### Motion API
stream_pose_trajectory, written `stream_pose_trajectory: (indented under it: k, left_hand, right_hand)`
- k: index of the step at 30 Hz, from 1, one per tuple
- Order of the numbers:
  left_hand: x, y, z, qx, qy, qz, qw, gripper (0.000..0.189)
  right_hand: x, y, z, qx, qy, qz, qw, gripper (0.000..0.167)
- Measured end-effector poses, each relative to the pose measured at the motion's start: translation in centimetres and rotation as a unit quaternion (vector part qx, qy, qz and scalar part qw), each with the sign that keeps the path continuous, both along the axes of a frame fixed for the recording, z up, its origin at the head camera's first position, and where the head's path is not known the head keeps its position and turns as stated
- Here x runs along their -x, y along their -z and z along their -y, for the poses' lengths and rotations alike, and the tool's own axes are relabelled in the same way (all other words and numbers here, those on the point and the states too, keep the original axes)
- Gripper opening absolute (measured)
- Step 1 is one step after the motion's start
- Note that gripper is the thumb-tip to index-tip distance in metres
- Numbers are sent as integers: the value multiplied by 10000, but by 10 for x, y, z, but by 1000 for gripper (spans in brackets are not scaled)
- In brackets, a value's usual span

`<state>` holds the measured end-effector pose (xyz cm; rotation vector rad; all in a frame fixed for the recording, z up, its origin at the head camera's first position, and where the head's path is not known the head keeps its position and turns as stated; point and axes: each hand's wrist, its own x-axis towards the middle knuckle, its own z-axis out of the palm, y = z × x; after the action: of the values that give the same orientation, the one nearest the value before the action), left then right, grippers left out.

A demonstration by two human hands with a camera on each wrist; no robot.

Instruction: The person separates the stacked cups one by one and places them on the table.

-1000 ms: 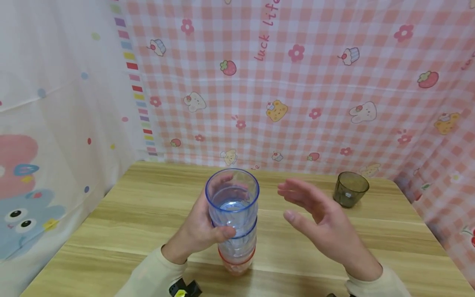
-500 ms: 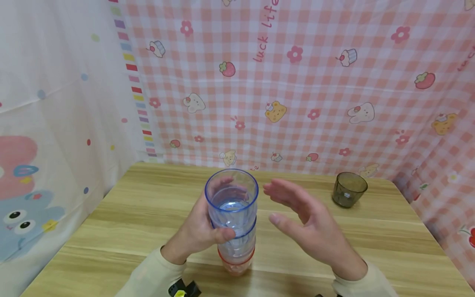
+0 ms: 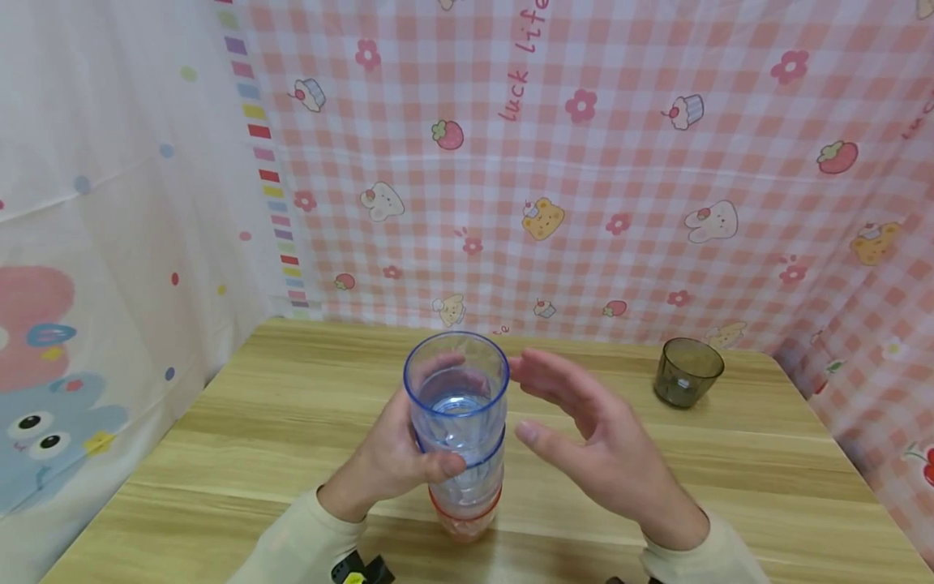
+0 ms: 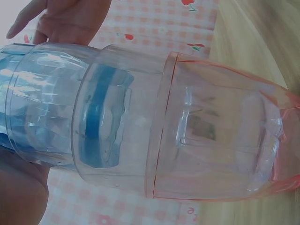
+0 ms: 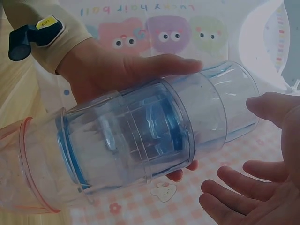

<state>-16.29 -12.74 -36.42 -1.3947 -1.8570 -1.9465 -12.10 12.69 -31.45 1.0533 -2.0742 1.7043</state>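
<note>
The right hand (image 3: 598,454) has come in closer to the tall, round stack of clear, plastic-looking cups (image 3: 477,454), while the left hand (image 3: 390,458) and the stack have stayed put. From my far-off seat I see the left fingers and thumb wrapped around the upper part. The right fingers and thumb are spread wide, just beside the top; I can't tell if they touch it.

I think the job now is keeping the stack steady. I'd hold it softly, bring the right hand in slowly and level, and not push sideways.

The stack stands on the pale wooden table (image 3: 219,454), in front of the person. It's long up and down, mouth to the ceiling, with the blue-rimmed cup (image 3: 485,422) on top and the red-rimmed, pinkish cup (image 3: 467,529) at the bottom.
</note>
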Motion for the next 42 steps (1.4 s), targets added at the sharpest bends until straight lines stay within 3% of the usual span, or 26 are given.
stream_pose_trajectory:
  k: [19, 30, 42]
  left_hand:
    - [-2, 5, -1, 9, -217, 37, 9998, 98]
    - [-4, 6, 0, 39, -157, 438, 9989, 96]
    - [-6, 7, 1, 181, -349, 357, 9986, 94]
  right_hand:
    - [0, -2, 15, 53, -107, 42, 9999, 68]
    - [0, -3, 25, 14, -185, 122, 9998, 83]
    - [-1, -9, 37, -66, -144, 133, 9998, 93]
